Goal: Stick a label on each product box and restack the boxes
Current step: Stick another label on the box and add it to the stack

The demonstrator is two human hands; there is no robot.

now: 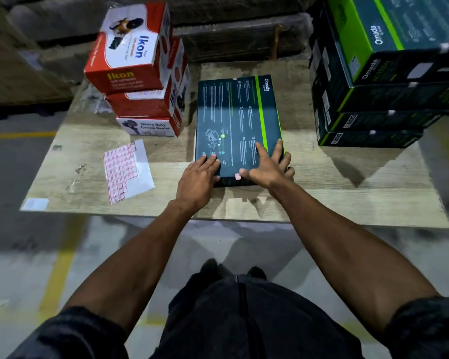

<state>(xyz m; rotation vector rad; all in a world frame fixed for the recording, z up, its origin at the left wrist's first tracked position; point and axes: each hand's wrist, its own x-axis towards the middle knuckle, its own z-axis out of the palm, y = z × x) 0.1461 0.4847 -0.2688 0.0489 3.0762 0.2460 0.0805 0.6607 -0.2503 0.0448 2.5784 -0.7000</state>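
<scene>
A flat dark teal Omada box (237,120) with a green stripe lies on the wooden board (322,193), its near end at my hands. My left hand (198,180) rests on the box's near left corner with straight fingers. My right hand (266,165) spreads over the near right corner, fingers lying on the top and side. A small pink label (237,176) sits on the box's near face by my right thumb. A sheet of pink labels (126,169) lies on the board to the left.
A stack of dark Omada boxes (368,99) stands at the right. Three red and white Ikon boxes (140,73) are stacked at the back left. Wrapped cartons (231,35) fill the back. Grey floor with yellow lines (57,268) lies below the board.
</scene>
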